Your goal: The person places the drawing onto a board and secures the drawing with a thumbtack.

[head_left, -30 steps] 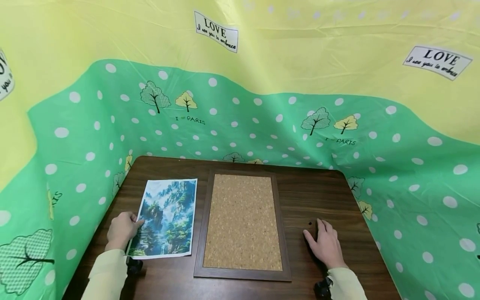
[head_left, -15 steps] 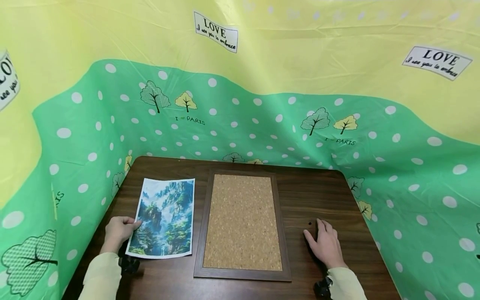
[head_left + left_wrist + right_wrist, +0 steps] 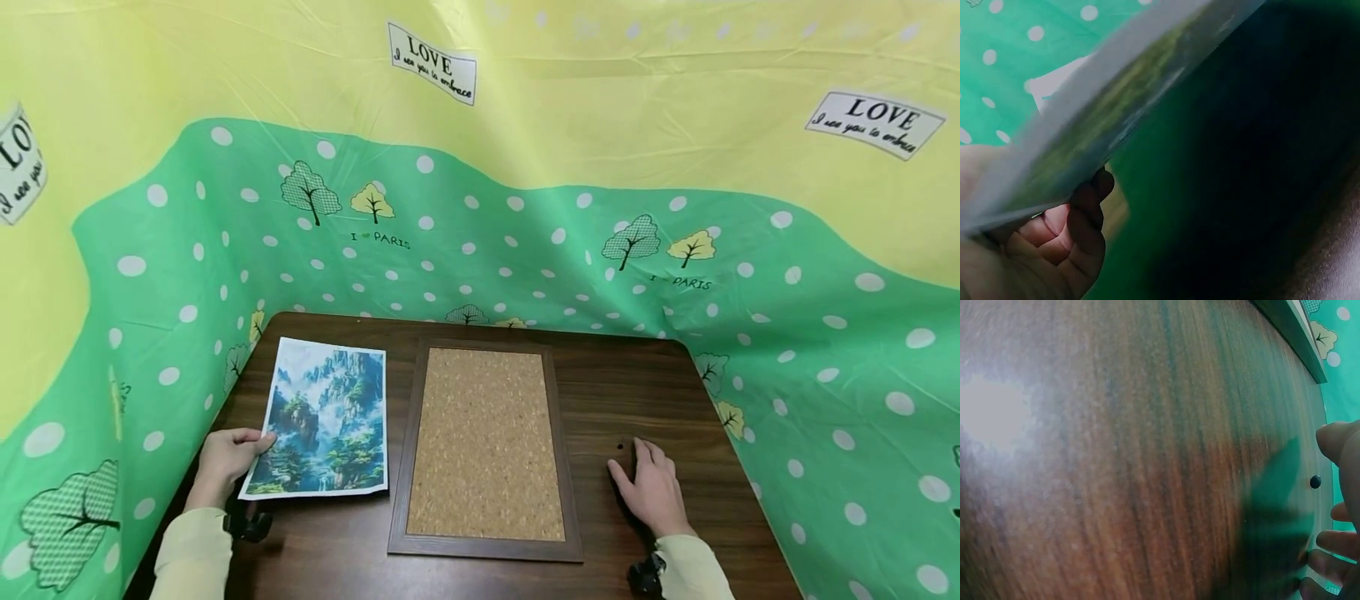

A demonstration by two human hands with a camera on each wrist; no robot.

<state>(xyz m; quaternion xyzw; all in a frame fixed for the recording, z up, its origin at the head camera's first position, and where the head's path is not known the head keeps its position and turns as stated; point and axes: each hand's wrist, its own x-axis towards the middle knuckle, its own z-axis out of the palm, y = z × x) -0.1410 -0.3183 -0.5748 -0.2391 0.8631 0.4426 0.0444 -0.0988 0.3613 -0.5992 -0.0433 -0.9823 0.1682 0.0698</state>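
My left hand (image 3: pixel 225 464) pinches the left edge of a printed landscape picture (image 3: pixel 322 421), blue-green mountains and mist on white-bordered paper. The sheet's near edge is lifted off the table. In the left wrist view the blurred paper (image 3: pixel 1116 100) runs steeply across, with curled fingers (image 3: pixel 1088 231) below it. A cork board (image 3: pixel 487 446) in a dark brown wooden frame lies flat just right of the picture. On the table's right side rests my right hand (image 3: pixel 654 493), fingers loosely spread, holding nothing; its thumb (image 3: pixel 1338 442) shows in the right wrist view.
The dark wood-grain table (image 3: pixel 622 383) has rounded far corners. A small black spot (image 3: pixel 620 447) sits near the right thumb. Green and yellow patterned cloth (image 3: pixel 517 242) hangs close around the back and both sides.
The left hand has moved left a little, and the picture has shifted left and risen with it, its near edge coming up. The right hand and cork board stay put.
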